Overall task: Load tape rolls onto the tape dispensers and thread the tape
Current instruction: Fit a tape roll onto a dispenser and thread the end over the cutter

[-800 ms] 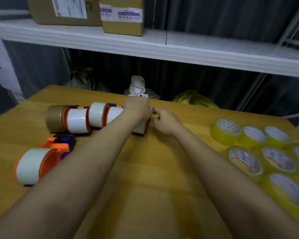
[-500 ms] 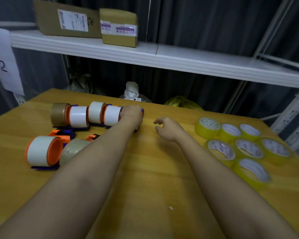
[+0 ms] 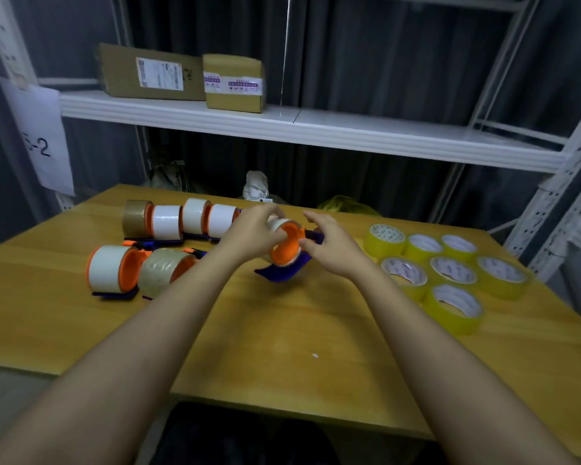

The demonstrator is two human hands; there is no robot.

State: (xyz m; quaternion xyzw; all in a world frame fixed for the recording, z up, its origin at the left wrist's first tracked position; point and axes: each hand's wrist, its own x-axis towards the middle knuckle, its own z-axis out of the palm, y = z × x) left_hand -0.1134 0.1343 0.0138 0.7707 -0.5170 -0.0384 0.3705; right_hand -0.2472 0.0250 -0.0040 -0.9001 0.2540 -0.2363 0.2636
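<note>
In the head view, the left hand [image 3: 254, 234] curls its fingers over the top of a dispenser [image 3: 287, 253] and holds it lifted off the surface [image 3: 282, 347], its orange hub turned toward the camera and its blue frame hanging underneath. A pale roll appears to sit on the hub, though the hand hides most of it, so how far it is seated cannot be told. The right hand [image 3: 332, 250] comes in from the other side with fingers loosely bent; its thumb and fingertips touch or nearly touch the hub's rim and the dark part behind it, and whether it actually pinches anything cannot be told from here. Judging by the pose, the step is finding and threading the tape end. To do it well, the left hand should keep the dispenser steady and tilted so the hub faces the person, while the right hand picks up the loose end at the roll's edge and draws it out straight, sticky side kept off the fingers, toward the frame's front. Pulling at an angle would likely wrinkle the tape or let it stick to itself. Other dispensers stand loaded in a back row [image 3: 182, 219], with two more [image 3: 138, 268] nearer on the left, and yellow rolls [image 3: 446, 270] are grouped on the right, well apart from the hands. Boxes [image 3: 182, 77] rest on the shelf [image 3: 316, 135] above.
</note>
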